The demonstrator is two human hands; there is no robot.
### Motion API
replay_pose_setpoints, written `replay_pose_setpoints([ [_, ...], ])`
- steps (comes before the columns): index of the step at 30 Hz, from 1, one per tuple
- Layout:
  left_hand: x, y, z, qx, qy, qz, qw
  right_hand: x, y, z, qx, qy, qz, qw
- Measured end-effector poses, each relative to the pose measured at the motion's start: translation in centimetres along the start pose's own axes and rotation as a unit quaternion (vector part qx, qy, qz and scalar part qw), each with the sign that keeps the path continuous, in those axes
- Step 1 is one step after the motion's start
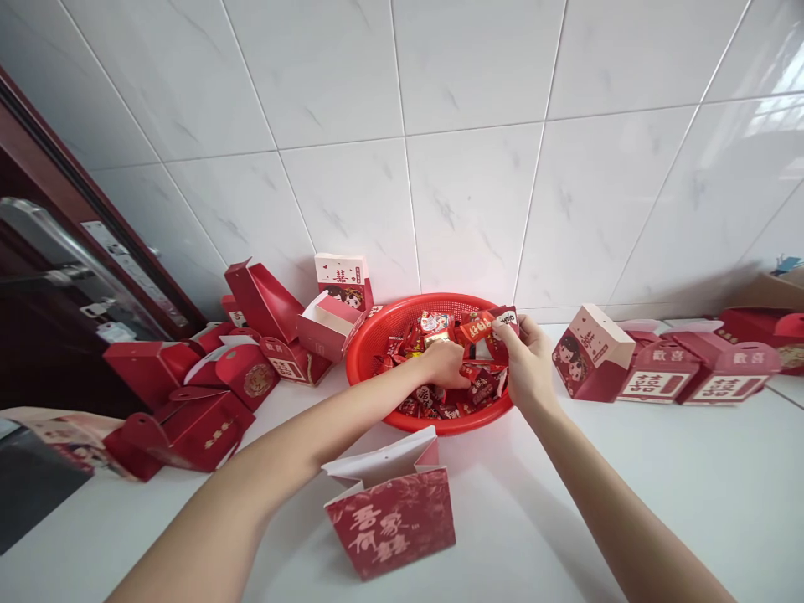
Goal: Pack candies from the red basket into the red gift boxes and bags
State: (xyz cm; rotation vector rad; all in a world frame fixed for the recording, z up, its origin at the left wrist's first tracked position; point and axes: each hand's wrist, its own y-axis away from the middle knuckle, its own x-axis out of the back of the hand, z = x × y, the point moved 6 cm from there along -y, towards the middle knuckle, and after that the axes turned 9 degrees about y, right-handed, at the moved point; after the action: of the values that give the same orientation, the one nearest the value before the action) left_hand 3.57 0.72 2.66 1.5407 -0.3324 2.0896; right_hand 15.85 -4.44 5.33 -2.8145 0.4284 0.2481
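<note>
One left hand, partly hidden among sweets, grip unclear; right hand pinching a partly covered packet

There are 2 hands, 1 basket, over 10 boxes and over 10 sweets.

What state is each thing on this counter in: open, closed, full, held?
Front carton: standing, top open.
Red basket: upright, holding wrapped packets.
Left hand: in basket, grip hidden.
Right hand: holding a red packet.
Left-side boxes: jumbled, at least one open.
Two right-side boxes with rounded tabs: upright, apparently closed.
</note>
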Motion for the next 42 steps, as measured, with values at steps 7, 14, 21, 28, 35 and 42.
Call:
replay_pose_setpoints([
  [7, 2.4, -0.2, -0.6, -0.015, -0.07, 0.063, 0.995, 0.0, -0.2, 0.1, 0.011, -0.003, -0.006, 1.0],
  [14, 3.6, -0.2, -2.0, 0.043, -0.073, 0.113, 0.99, 0.0, -0.1, 0.2, 0.008, -0.011, -0.005, 1.0],
  [21, 3.5, 0.0, -2.0, 0.051, -0.073, 0.101, 0.991, 0.0, -0.1, 0.2, 0.01, -0.017, -0.009, 1.0],
  [28, 3.5, -0.2, -2.2, 0.042, -0.073, 0.096, 0.992, 0.2, -0.2, 0.4, 0.015, -0.001, -0.003, 1.0],
  [35, 3.6, 0.1, -2.3, 0.06, -0.066, 0.117, 0.989, 0.2, -0.3, 0.4, 0.005, 0.006, 0.006, 1.0],
  [42, 4.4, 0.1, -3.3, 0.091, -0.043, 0.16, 0.982, 0.1, -0.3, 0.6, 0.006, -0.006, 0.005, 1.0],
])
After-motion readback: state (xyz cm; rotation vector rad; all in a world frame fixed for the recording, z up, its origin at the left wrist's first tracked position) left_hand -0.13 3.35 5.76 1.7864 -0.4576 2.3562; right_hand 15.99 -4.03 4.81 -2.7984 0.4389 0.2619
